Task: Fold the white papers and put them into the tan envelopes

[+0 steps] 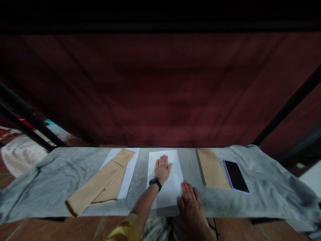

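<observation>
White rectangular paper (173, 184), lying flat, short edge nearest, midway along grey cloth (192, 172)

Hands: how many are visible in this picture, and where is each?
2. The left hand lies flat on the middle white sheet; the right hand is at that sheet's lower right edge, over the grey cloth. No other hand shows.

Left hand (163, 171): grey cloth (139, 177) lane left of fingers past white sheet (170, 194), then brown strips (100, 180) in way. Right hand (192, 202): cloth gap right of fingers, then brown packet (213, 169), phone (236, 176). Red backdrop (163, 90) blocks ahead.
</observation>
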Tool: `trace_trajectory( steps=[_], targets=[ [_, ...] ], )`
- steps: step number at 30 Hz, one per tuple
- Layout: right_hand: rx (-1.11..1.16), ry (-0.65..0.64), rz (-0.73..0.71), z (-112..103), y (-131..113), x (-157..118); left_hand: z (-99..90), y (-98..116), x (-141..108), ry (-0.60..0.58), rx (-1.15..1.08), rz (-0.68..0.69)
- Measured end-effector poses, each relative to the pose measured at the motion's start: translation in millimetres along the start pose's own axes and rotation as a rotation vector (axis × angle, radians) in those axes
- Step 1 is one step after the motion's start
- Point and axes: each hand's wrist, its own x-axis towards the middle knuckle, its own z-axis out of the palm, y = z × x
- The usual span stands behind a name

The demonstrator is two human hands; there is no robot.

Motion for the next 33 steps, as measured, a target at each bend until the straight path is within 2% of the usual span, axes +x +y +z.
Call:
trace_trajectory(
  steps=[5,9,13,16,19,23,27,30,33],
  targets=[
    [0.028,-0.031,-0.062,-10.4,-1.4,-1.4,-7.0,-43.4,13.4,0.007,0.062,-0.098],
    [-0.001,-0.007,-0.057,-6.4,0.8,-0.7,-12.1,-69.0,4.2,0.027,0.107,-0.203],
    [-0.026,0.088,-0.033,6.1,3.9,1.2,-14.0,-86.7,-29.7,0.093,0.140,-0.238],
    [-0.030,0.077,-0.019,9.9,4.0,1.7,-14.4,-98.4,-68.7,0.142,0.120,-0.188],
    [-0.029,0.050,0.006,8.2,2.6,0.8,-16.6,-106.2,-110.1,0.134,0.053,-0.114],
    [-0.036,0.039,-0.002,5.2,1.3,-1.4,-23.0,-103.4,-159.1,0.088,-0.074,-0.001],
    [-0.031,0.042,-0.020,4.2,1.2,-3.0,-31.4,-85.6,-194.1,0.012,-0.144,0.086],
    [-0.018,0.040,-0.018,4.2,1.6,-3.3,-41.4,-70.7,-204.1,-0.068,-0.149,0.104],
    [-0.004,0.032,-0.015,5.7,2.8,-2.6,-56.1,-61.7,-200.8,-0.170,-0.165,0.083]
  ],
)
